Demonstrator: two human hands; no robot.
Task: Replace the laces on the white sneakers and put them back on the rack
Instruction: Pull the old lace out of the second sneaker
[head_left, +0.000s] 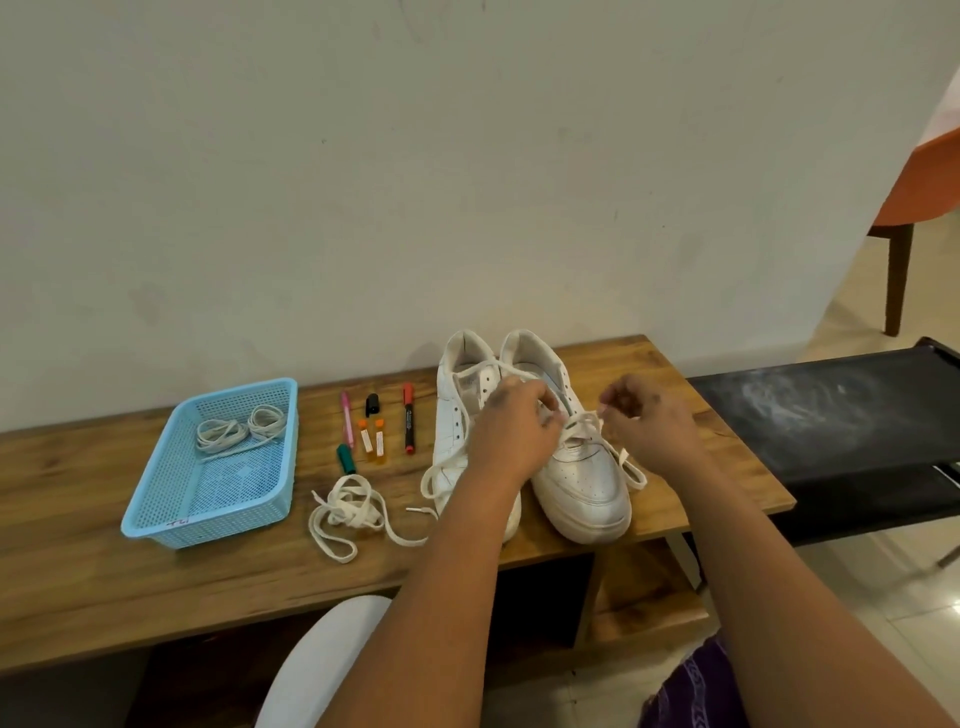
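Wooden bench (156, 545), both hands' fingers (550, 415) pinching lace (587, 418)

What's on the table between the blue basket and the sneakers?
In the head view: markers, small orange vials and a loose white lace lie between blue basket and sneakers.

Soft even indoor light, faint shadows; wide-angle bending at edges; slight blur throughout.
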